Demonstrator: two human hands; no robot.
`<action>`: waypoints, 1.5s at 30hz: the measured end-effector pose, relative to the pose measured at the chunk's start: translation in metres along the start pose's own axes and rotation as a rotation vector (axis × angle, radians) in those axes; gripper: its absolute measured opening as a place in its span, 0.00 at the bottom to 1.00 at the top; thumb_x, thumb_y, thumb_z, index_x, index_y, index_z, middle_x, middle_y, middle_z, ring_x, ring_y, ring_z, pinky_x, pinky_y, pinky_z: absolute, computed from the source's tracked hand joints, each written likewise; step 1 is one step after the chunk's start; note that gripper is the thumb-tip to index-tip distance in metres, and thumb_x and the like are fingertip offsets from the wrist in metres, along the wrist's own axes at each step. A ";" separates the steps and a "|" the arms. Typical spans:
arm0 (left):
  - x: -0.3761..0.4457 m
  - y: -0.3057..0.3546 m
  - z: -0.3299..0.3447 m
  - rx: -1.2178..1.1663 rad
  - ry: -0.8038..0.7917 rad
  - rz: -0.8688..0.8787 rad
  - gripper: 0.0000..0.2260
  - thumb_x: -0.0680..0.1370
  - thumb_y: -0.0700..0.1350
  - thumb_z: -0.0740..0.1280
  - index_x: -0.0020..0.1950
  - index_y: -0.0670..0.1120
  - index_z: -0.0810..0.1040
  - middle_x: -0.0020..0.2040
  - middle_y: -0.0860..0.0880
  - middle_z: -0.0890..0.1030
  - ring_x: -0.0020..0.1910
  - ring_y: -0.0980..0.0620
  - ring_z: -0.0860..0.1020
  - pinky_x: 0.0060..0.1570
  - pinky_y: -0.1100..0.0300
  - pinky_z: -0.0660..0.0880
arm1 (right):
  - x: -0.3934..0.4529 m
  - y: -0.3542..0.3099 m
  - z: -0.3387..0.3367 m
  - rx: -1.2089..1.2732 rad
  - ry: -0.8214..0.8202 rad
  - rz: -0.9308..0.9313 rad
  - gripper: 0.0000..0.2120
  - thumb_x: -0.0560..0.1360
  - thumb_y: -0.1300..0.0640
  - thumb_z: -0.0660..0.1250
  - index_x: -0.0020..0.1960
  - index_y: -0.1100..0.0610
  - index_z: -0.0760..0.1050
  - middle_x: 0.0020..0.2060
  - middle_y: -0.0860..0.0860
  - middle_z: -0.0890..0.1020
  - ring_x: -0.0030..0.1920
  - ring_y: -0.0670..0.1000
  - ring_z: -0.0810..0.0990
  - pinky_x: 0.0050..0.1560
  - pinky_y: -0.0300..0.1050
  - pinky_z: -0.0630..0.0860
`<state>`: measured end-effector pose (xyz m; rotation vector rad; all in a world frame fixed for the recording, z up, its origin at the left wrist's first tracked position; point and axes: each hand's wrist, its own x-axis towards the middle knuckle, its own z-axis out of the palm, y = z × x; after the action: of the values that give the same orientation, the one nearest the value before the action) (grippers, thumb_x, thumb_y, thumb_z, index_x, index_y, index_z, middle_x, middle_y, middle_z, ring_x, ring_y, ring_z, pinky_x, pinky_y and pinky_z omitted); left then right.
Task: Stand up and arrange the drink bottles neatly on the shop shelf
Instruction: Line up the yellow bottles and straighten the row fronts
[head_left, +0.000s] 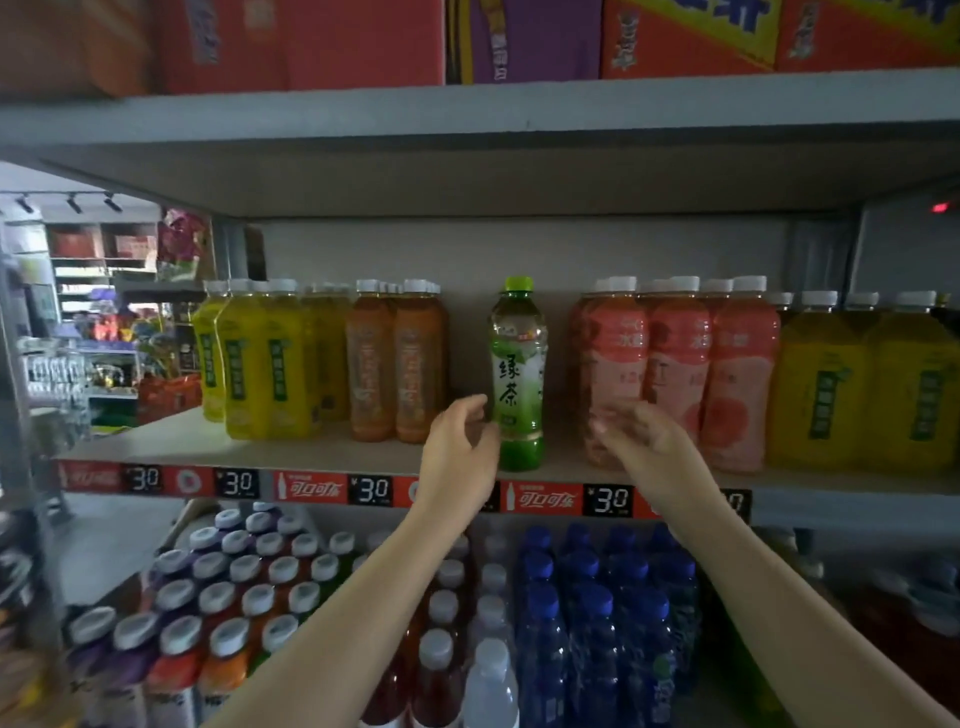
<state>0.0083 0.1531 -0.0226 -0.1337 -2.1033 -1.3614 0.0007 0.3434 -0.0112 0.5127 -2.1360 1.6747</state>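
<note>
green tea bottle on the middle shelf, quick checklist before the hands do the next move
1. green tea bottle upright: ok.
2. Bottle fully on the shelf, near the front edge: ok.
3. Bottle lined up with a row: not ok, it stands alone in the gap between the orange bottles and pink bottles.
4. left hand has a grip: not ok, fingers loosely curled beside the bottle, holding nothing.
5. right hand free: ok, though blurred, in front of the pink bottles.
6. More green tea bottles behind it: cannot tell.
</note>
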 end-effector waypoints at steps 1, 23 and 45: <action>0.013 -0.004 0.001 0.038 -0.015 -0.028 0.21 0.78 0.49 0.63 0.71 0.51 0.66 0.66 0.52 0.71 0.63 0.55 0.71 0.56 0.64 0.68 | 0.009 0.001 0.008 -0.038 -0.011 0.010 0.13 0.76 0.54 0.65 0.60 0.47 0.73 0.50 0.45 0.81 0.49 0.44 0.81 0.55 0.45 0.77; 0.096 -0.042 0.019 -0.070 -0.494 -0.062 0.36 0.75 0.48 0.68 0.75 0.58 0.50 0.71 0.52 0.66 0.65 0.55 0.67 0.59 0.60 0.65 | 0.089 0.026 0.071 -0.088 -0.351 0.231 0.25 0.80 0.56 0.55 0.75 0.48 0.53 0.68 0.53 0.70 0.67 0.53 0.69 0.70 0.54 0.63; 0.099 -0.035 0.025 -0.530 -0.520 -0.147 0.29 0.72 0.66 0.56 0.69 0.56 0.65 0.58 0.59 0.75 0.56 0.60 0.74 0.48 0.66 0.74 | 0.091 0.017 0.092 0.078 0.002 0.300 0.26 0.80 0.42 0.47 0.73 0.53 0.59 0.70 0.55 0.68 0.70 0.55 0.66 0.67 0.48 0.62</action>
<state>-0.0958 0.1347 -0.0026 -0.6182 -2.1169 -2.1339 -0.0930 0.2531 0.0003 0.2182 -2.2414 1.9207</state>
